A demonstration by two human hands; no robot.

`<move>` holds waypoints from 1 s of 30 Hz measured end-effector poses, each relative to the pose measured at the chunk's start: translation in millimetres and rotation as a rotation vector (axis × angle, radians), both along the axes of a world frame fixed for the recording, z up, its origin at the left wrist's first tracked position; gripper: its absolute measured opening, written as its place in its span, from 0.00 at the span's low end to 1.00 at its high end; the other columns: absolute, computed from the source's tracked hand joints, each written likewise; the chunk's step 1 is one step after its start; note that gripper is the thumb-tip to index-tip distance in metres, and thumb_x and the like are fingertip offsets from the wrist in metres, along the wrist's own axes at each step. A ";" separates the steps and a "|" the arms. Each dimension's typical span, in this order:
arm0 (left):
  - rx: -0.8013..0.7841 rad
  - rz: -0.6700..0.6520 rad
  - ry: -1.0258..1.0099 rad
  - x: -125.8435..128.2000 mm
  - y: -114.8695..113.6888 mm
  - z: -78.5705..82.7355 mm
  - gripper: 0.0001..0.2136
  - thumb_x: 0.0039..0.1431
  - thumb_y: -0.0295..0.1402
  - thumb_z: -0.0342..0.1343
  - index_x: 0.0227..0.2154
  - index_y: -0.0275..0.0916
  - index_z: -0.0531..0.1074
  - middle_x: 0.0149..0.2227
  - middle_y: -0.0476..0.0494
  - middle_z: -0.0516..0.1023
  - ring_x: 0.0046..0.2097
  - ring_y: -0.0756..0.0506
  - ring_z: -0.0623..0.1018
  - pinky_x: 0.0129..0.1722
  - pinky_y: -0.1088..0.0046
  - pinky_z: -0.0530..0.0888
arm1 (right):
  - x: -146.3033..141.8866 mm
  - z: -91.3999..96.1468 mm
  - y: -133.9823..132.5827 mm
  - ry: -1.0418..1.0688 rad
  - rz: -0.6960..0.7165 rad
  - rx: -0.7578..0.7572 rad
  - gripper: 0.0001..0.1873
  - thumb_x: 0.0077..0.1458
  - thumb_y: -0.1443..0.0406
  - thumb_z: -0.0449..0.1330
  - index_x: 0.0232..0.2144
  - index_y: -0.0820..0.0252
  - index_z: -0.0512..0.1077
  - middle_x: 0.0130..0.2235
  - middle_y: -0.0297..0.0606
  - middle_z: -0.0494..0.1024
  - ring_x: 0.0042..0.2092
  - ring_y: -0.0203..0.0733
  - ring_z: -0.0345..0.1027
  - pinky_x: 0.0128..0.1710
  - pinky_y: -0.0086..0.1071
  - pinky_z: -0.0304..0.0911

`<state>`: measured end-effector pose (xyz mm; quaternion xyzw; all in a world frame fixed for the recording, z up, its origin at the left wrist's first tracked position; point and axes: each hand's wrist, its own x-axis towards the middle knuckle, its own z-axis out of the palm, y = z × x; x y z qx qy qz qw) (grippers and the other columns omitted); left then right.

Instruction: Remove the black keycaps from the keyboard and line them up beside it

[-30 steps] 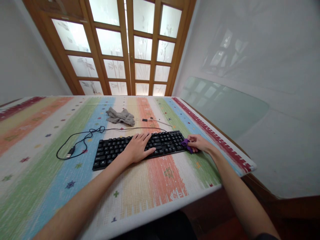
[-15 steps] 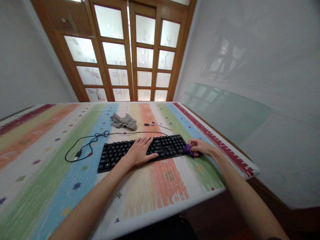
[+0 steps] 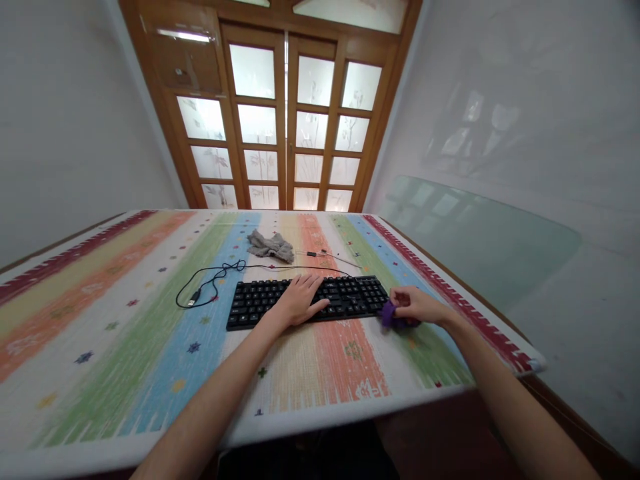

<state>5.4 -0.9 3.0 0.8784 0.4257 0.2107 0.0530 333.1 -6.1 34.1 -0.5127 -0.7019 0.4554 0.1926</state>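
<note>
A black keyboard (image 3: 250, 305) lies at a slight angle on the striped tablecloth. My left hand (image 3: 300, 301) rests flat across its middle, fingers stretched over the keys and thumb apart. At the keyboard's right end, my right hand (image 3: 416, 304) pinches a crumpled purple cloth (image 3: 388, 313) between thumb and fingers. Part of the cloth hangs below the fingers beside the keyboard's right edge; the rest is hidden under the hand. The keyboard's black cable (image 3: 200, 272) runs behind it and loops to the left, ending in a USB plug (image 3: 195, 298).
Beyond the keyboard lies a crumpled grey cloth (image 3: 270, 247). To its right are a small black piece (image 3: 311, 254) and a thin rod (image 3: 344, 259). The table's front edge (image 3: 310, 413) is close to my body; a wall and a leaning glass panel (image 3: 480, 233) stand to the right.
The whole view has shifted, so everything sits farther right in it. My right hand has turned slightly and the purple cloth is bunched differently. My left hand stays on the keyboard.
</note>
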 end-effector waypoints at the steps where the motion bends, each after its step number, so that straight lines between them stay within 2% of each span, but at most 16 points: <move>1: -0.006 -0.016 -0.051 1.7 -3.9 2.4 0.27 0.66 0.47 0.45 0.61 0.35 0.60 0.63 0.33 0.64 0.65 0.36 0.62 0.64 0.54 0.56 | -8.7 5.0 -2.9 0.013 0.034 0.044 0.12 0.38 0.66 0.63 0.23 0.58 0.61 0.20 0.25 0.64 0.20 0.30 0.57 0.19 0.25 0.53; 3: -0.046 -0.069 -0.165 6.5 -12.6 8.1 0.26 0.66 0.46 0.46 0.62 0.36 0.59 0.63 0.33 0.65 0.64 0.37 0.63 0.64 0.54 0.58 | -30.0 15.0 -9.6 0.021 0.103 0.168 0.09 0.40 0.66 0.63 0.24 0.60 0.64 0.23 0.28 0.67 0.24 0.31 0.59 0.23 0.25 0.54; 6: -0.187 -0.167 -0.320 13.8 -24.6 16.8 0.30 0.64 0.47 0.50 0.63 0.37 0.57 0.64 0.32 0.63 0.63 0.37 0.66 0.62 0.56 0.62 | -65.2 28.4 -19.1 0.039 0.163 0.328 0.05 0.45 0.67 0.62 0.25 0.61 0.68 0.25 0.30 0.69 0.26 0.32 0.60 0.25 0.25 0.56; 8: -0.277 -0.237 -0.410 16.1 -29.6 21.4 0.32 0.62 0.44 0.55 0.65 0.37 0.55 0.64 0.31 0.64 0.59 0.38 0.71 0.58 0.58 0.67 | -85.2 34.6 -22.9 0.100 0.210 0.363 0.04 0.47 0.66 0.62 0.27 0.61 0.69 0.26 0.32 0.72 0.28 0.34 0.64 0.28 0.27 0.60; 10: -0.314 -0.265 -0.487 14.9 -32.1 24.8 0.31 0.60 0.39 0.57 0.64 0.38 0.56 0.59 0.33 0.69 0.51 0.40 0.76 0.52 0.62 0.72 | -99.7 37.5 -23.7 0.163 0.241 0.403 0.03 0.48 0.66 0.62 0.26 0.61 0.71 0.27 0.33 0.74 0.29 0.35 0.67 0.31 0.28 0.64; 13: -0.298 -0.237 -0.525 7.3 -32.6 27.9 0.19 0.60 0.34 0.55 0.54 0.38 0.69 0.46 0.41 0.79 0.42 0.45 0.79 0.44 0.68 0.75 | -111.5 35.3 -21.0 0.226 0.216 0.479 0.03 0.49 0.66 0.62 0.27 0.61 0.73 0.30 0.35 0.76 0.33 0.37 0.70 0.36 0.31 0.67; 16: -0.279 -0.214 -0.516 -5.3 -30.3 31.7 0.10 0.59 0.31 0.54 0.40 0.36 0.77 0.37 0.45 0.81 0.37 0.47 0.78 0.39 0.73 0.75 | -114.5 28.3 -17.9 0.270 0.257 0.466 0.07 0.52 0.63 0.63 0.32 0.60 0.75 0.35 0.38 0.78 0.38 0.40 0.73 0.41 0.34 0.69; 19: -0.238 -0.105 -0.542 -24.2 -23.4 41.7 0.09 0.58 0.30 0.53 0.37 0.36 0.77 0.34 0.45 0.81 0.33 0.49 0.78 0.33 0.75 0.76 | -109.4 20.4 -15.5 0.246 0.276 0.533 0.10 0.53 0.63 0.62 0.38 0.59 0.76 0.40 0.40 0.79 0.43 0.43 0.73 0.44 0.36 0.69; 23: -0.169 0.183 -0.715 -64.7 -1.6 66.1 0.12 0.56 0.34 0.56 0.41 0.35 0.76 0.36 0.42 0.81 0.27 0.48 0.79 0.20 0.77 0.75 | -88.2 6.6 -6.4 0.172 0.135 0.655 0.07 0.52 0.65 0.61 0.35 0.58 0.77 0.38 0.40 0.80 0.41 0.43 0.73 0.43 0.37 0.68; 26: -0.046 0.379 -0.818 -102.0 22.0 84.3 0.15 0.54 0.33 0.57 0.43 0.34 0.76 0.38 0.41 0.81 0.27 0.48 0.80 0.23 0.74 0.79 | -66.0 -8.7 5.1 0.175 -0.024 0.677 0.06 0.51 0.65 0.59 0.31 0.57 0.76 0.36 0.39 0.80 0.41 0.44 0.74 0.42 0.37 0.68; 30: 0.070 0.610 -0.770 -145.1 50.2 100.0 0.15 0.53 0.29 0.54 0.44 0.34 0.78 0.41 0.42 0.82 0.32 0.46 0.82 0.30 0.73 0.81 | -42.6 -29.7 15.9 0.140 -0.196 0.744 0.06 0.49 0.64 0.57 0.27 0.57 0.75 0.33 0.39 0.79 0.37 0.44 0.72 0.39 0.37 0.67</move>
